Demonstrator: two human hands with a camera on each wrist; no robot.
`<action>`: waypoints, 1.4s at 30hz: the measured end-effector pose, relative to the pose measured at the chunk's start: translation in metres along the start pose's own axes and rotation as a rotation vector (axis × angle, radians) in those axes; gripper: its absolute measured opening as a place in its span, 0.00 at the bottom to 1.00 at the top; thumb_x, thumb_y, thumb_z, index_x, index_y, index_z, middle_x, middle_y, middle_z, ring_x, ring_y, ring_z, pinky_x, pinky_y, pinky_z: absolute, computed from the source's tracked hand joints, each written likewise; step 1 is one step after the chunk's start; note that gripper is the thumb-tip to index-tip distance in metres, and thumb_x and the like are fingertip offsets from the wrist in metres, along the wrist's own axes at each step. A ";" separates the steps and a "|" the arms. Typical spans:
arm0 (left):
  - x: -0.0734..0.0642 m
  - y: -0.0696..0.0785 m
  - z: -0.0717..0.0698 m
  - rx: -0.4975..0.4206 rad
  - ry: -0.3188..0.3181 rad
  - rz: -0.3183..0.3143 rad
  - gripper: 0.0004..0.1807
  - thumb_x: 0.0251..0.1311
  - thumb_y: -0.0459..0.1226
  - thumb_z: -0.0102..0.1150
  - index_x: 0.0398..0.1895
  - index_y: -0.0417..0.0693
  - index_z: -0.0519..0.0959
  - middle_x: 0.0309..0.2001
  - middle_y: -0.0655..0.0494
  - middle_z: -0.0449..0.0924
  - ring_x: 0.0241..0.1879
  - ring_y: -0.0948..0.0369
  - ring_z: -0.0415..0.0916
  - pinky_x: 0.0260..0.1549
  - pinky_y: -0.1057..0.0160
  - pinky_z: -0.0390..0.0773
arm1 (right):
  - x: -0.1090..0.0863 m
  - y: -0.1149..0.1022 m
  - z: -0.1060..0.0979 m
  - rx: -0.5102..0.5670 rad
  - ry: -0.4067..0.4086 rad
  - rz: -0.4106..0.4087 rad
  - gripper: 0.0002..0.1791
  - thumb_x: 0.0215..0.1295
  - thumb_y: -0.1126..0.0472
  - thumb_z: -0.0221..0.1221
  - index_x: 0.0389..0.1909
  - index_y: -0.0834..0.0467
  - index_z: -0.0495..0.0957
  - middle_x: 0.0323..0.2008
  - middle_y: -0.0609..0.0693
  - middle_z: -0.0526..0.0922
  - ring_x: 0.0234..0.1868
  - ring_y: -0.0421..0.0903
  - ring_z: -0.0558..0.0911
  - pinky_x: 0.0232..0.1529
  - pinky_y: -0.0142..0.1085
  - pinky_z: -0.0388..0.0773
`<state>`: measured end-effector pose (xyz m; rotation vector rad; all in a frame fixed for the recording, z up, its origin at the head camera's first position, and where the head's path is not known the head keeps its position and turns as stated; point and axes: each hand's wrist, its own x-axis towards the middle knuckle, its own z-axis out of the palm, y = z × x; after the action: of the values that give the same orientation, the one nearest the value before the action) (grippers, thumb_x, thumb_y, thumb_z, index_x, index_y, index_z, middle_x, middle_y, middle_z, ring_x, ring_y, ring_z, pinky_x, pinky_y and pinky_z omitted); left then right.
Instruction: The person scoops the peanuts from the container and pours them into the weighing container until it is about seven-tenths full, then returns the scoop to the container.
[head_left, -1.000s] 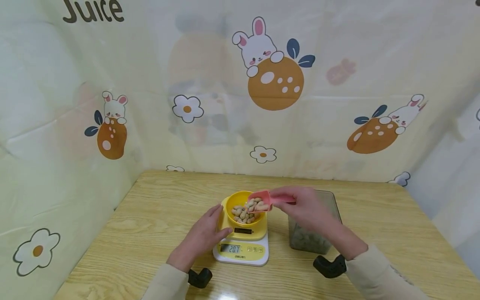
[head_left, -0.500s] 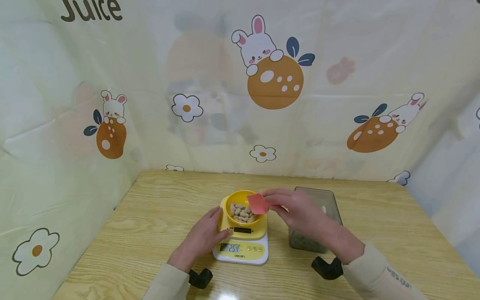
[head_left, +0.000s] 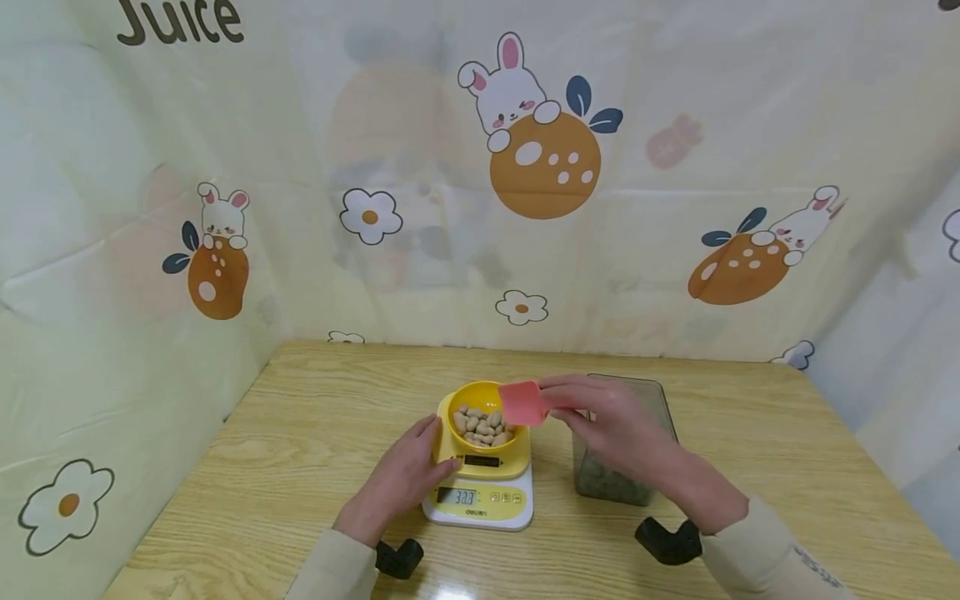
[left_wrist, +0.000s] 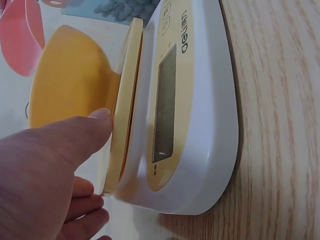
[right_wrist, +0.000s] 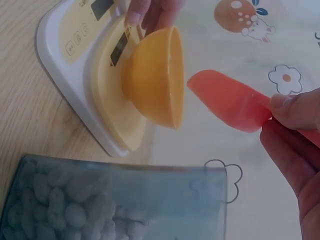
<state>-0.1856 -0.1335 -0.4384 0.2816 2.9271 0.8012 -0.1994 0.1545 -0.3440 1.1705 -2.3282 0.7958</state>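
My right hand (head_left: 615, 421) grips the handle of a pink scoop (head_left: 522, 403) between thumb and fingers. Tipped over, the scoop shows its back in the head view, at the right rim of a yellow bowl (right_wrist: 152, 80). Peanuts in their shells (head_left: 482, 427) lie inside the bowl. Under it is a yellow and white kitchen scale (head_left: 480, 518) with a lit display (head_left: 459, 497). Along the scale's left side rests my left hand (head_left: 401, 471), its thumb on the edge of the upper plate and its fingers loosely bent beside it.
Right of the scale stands a translucent grey bin (right_wrist: 175, 192) with more peanuts (right_wrist: 75, 200), partly behind my right hand and forearm. All this sits on a wood-grain table (head_left: 330, 392). A printed curtain (head_left: 420, 325) hangs behind the table's far edge.
The scoop, earlier facing up with peanuts in it, has turned over above the bowl. The display's digits have risen. My left hand stays at the scale.
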 end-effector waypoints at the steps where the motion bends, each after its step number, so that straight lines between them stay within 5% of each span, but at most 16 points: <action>1: 0.000 0.000 0.000 -0.002 0.000 0.001 0.43 0.65 0.50 0.62 0.75 0.37 0.58 0.75 0.40 0.59 0.72 0.45 0.62 0.70 0.46 0.66 | -0.001 0.000 -0.002 0.002 0.008 0.000 0.18 0.52 0.75 0.69 0.44 0.57 0.87 0.47 0.50 0.88 0.47 0.47 0.87 0.41 0.35 0.86; 11: -0.002 0.001 -0.002 -0.036 0.006 0.007 0.43 0.65 0.49 0.62 0.75 0.38 0.58 0.75 0.40 0.59 0.72 0.44 0.62 0.69 0.44 0.66 | -0.015 0.005 -0.028 -0.001 0.041 0.128 0.18 0.55 0.71 0.69 0.48 0.56 0.86 0.48 0.49 0.88 0.49 0.47 0.87 0.46 0.17 0.78; 25: 0.000 0.000 -0.005 -0.030 -0.004 -0.027 0.43 0.66 0.51 0.61 0.75 0.38 0.58 0.76 0.43 0.57 0.73 0.45 0.60 0.70 0.44 0.65 | -0.041 0.012 -0.053 0.055 0.132 0.390 0.16 0.61 0.65 0.67 0.50 0.51 0.85 0.48 0.49 0.88 0.44 0.26 0.84 0.39 0.19 0.81; 37: 0.000 -0.002 -0.008 -0.040 0.013 -0.006 0.42 0.67 0.51 0.59 0.75 0.38 0.58 0.76 0.43 0.57 0.73 0.46 0.60 0.69 0.44 0.66 | -0.072 0.018 -0.067 0.002 0.124 0.595 0.15 0.66 0.56 0.64 0.53 0.49 0.84 0.43 0.51 0.89 0.28 0.34 0.80 0.21 0.30 0.72; 42: -0.002 -0.005 -0.007 -0.044 0.023 0.011 0.41 0.68 0.50 0.59 0.75 0.36 0.58 0.75 0.41 0.58 0.73 0.45 0.60 0.70 0.45 0.66 | -0.082 0.024 -0.062 0.001 0.110 0.611 0.15 0.67 0.56 0.64 0.53 0.51 0.83 0.43 0.51 0.89 0.30 0.29 0.81 0.22 0.29 0.74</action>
<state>-0.1850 -0.1416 -0.4351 0.2874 2.9272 0.8756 -0.1663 0.2549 -0.3527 0.3822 -2.6082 1.0229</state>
